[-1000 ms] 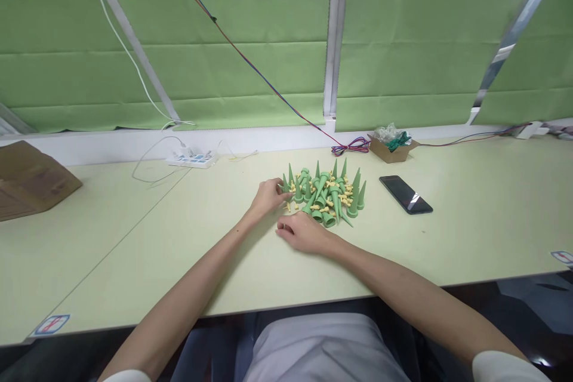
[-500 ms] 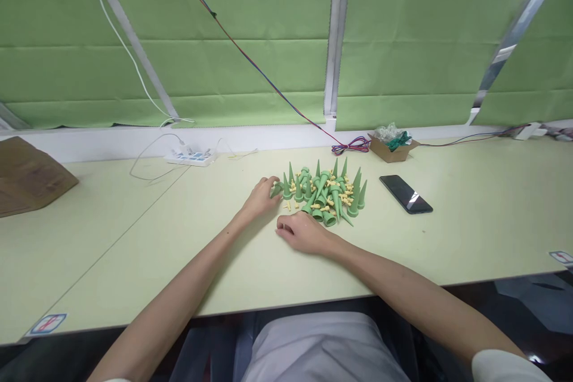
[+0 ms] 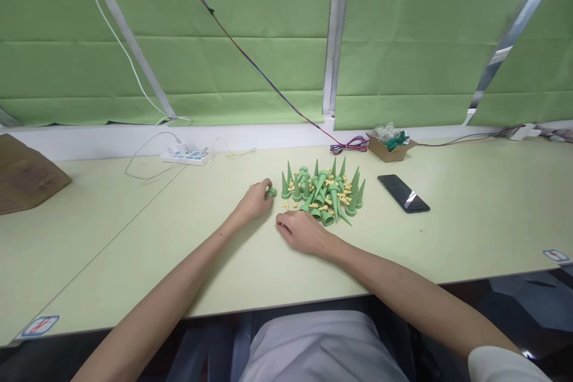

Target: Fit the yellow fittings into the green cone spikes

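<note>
My left hand (image 3: 256, 199) is closed around a green plastic spike (image 3: 271, 192), whose wide collar shows at the fingertips. It is just left of a cluster of similar green spikes (image 3: 333, 192), some upright and others lying on their sides. Small yellow fittings (image 3: 344, 198) are scattered among them, with a couple more yellow pieces (image 3: 287, 205) between my hands. My right hand (image 3: 304, 233) rests on the table in front of the cluster, fingers curled in. Whatever its fingers may hold is hidden.
A black phone (image 3: 403, 194) lies right of the cluster. Behind it stands a small cardboard box (image 3: 388, 152) with plastic wrapping inside. A power strip (image 3: 187, 157) with cables and a brown cardboard piece (image 3: 31, 176) are on the left. Coiled wires (image 3: 351, 145) sit at the back.
My left hand has drawn slightly left, away from the cluster, with the green spike in it. The spike has turned so its collar faces right. My right hand has stayed put.
</note>
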The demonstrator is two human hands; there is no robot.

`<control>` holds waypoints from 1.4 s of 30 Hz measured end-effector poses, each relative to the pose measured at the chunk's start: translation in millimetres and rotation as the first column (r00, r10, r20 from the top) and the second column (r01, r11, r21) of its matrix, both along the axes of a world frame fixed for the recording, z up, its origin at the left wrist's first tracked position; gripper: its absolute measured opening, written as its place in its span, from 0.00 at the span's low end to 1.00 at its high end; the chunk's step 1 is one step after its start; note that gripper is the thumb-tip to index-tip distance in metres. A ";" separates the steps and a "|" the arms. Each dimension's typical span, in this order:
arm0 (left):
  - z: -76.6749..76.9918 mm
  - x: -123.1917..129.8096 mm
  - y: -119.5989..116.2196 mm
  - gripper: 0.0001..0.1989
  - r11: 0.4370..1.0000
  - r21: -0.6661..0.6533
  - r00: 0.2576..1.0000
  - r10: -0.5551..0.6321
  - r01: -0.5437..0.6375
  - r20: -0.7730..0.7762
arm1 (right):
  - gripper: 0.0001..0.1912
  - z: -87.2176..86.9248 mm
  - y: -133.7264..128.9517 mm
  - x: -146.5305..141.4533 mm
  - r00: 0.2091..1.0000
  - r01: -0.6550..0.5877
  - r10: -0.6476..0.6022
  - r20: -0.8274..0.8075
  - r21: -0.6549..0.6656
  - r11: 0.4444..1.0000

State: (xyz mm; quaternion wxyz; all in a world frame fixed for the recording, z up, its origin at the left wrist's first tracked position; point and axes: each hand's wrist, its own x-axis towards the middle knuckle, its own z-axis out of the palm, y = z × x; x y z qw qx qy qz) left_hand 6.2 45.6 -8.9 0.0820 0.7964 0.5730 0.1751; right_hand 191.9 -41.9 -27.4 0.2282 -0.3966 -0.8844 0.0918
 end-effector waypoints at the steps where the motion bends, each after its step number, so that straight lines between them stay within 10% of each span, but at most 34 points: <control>1: 1.5 -1.2 -4.0 0.14 1.000 -0.005 1.000 -0.004 0.004 0.009 | 0.11 0.9 0.1 -0.3 1.000 0.022 -0.022 0.016 0.025 0.999; 10: 7.6 -4.6 -38.8 0.16 0.913 -0.347 0.908 -0.054 0.213 0.416 | 0.19 3.4 2.0 -0.6 0.963 0.248 -0.252 0.101 0.050 0.968; 21: 12.0 -11.2 -42.2 0.23 0.730 -0.503 0.707 0.039 0.462 0.706 | 0.28 11.5 3.2 -1.1 0.946 0.229 -0.214 0.242 -0.036 0.973; 42: 12.4 -7.5 -45.1 0.24 0.692 -0.540 0.717 0.047 0.478 0.695 | 0.21 6.6 6.0 4.7 0.969 0.178 -0.172 0.178 -0.015 0.984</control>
